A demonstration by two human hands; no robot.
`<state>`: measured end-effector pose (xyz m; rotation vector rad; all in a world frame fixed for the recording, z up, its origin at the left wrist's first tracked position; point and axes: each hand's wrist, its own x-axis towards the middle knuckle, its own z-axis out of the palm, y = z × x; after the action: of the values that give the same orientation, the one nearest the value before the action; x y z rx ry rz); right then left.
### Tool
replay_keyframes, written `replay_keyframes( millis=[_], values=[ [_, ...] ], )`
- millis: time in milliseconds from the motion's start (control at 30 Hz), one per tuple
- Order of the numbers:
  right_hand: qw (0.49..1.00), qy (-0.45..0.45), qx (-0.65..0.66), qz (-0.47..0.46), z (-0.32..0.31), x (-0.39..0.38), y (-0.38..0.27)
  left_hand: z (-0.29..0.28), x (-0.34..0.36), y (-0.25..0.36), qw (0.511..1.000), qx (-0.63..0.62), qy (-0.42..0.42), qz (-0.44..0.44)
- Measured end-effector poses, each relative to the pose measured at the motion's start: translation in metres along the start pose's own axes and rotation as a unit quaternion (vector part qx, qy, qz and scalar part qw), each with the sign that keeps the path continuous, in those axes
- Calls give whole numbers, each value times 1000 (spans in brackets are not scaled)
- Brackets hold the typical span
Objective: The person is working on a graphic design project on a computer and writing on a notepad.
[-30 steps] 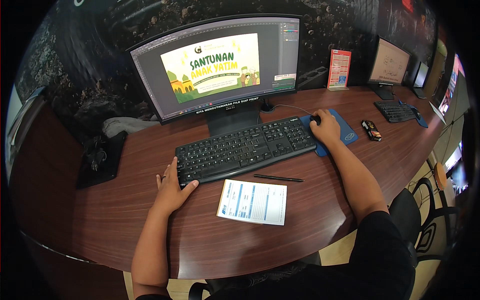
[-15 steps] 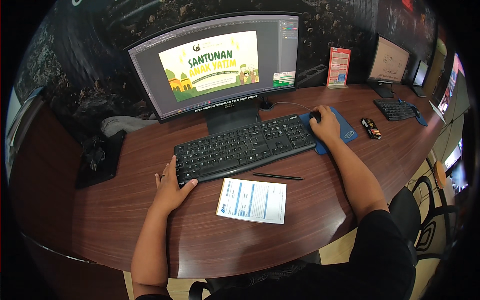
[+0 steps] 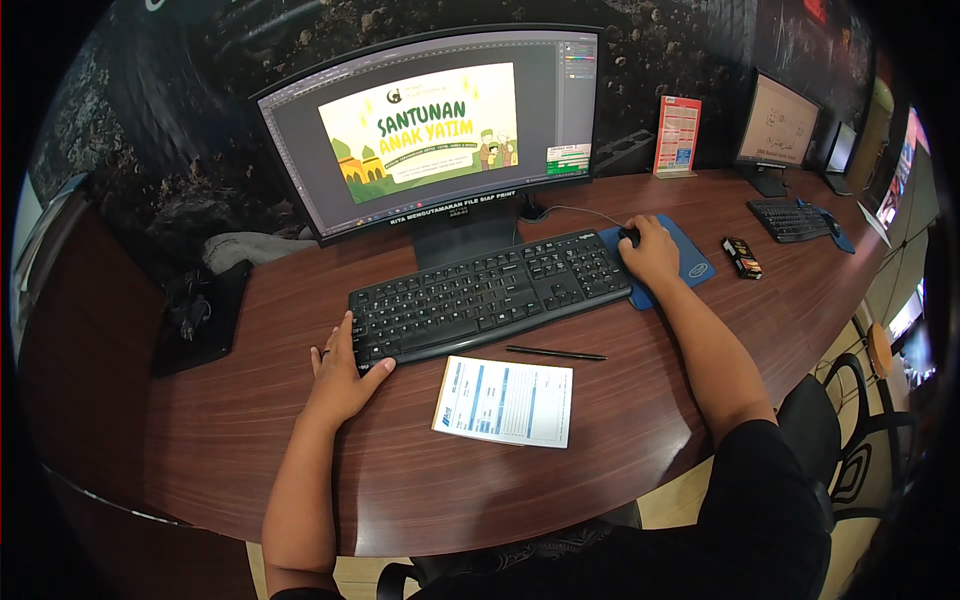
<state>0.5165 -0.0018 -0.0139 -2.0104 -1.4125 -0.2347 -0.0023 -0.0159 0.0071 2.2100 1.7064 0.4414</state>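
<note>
My right hand (image 3: 651,252) is curled over a dark computer mouse (image 3: 630,236) on a blue mouse pad (image 3: 690,258); the palm and fingers hide most of the mouse. At the left end of the black keyboard (image 3: 490,300), my left hand (image 3: 345,378) rests with fingers and thumb spread, touching the keyboard's edge and holding nothing. Behind the keyboard stands a wide monitor (image 3: 425,125) showing a green, yellow and cream banner design in an editing window. A dark pen (image 3: 556,353) and a pad of printed forms (image 3: 505,402) lie in front of the keyboard.
A small dark pack (image 3: 742,257) lies right of the mouse pad. Farther right are a second keyboard (image 3: 792,219) and a second monitor (image 3: 777,122). A red stand-up card (image 3: 677,136) is near the wall. A black flat base (image 3: 202,318) sits at the left; black chairs (image 3: 860,430) are at right.
</note>
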Motion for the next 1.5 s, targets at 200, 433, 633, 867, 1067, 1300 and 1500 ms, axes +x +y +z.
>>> replay_keyframes(
  millis=[200, 433, 633, 867, 1067, 1300, 1500],
  values=[
    [998, 44, 19, -31, -1, -1, -2, 0, 0, 0, 1000, -1, 2, 2],
    [999, 5, 34, -18, 8, 3, 8, 1, 0, -1, 1000, 3, 0, 3],
    [998, 13, 40, -36, 8, 3, 7, 0, 0, -1, 1000, 1, -3, 0],
    [999, 5, 31, -25, 7, 3, 10, 0, 0, 0, 1000, 1, -2, 4],
    [999, -4, 29, -21, 8, 4, 9, 1, 0, -2, 1000, 5, -2, 1],
    [1000, -5, 27, -16, 7, 3, 8, 1, 1, -2, 1000, 3, -3, 1],
    [999, -1, 34, -22, 7, 3, 8, 2, 1, -3, 1000, 4, 0, 3]
  ],
)
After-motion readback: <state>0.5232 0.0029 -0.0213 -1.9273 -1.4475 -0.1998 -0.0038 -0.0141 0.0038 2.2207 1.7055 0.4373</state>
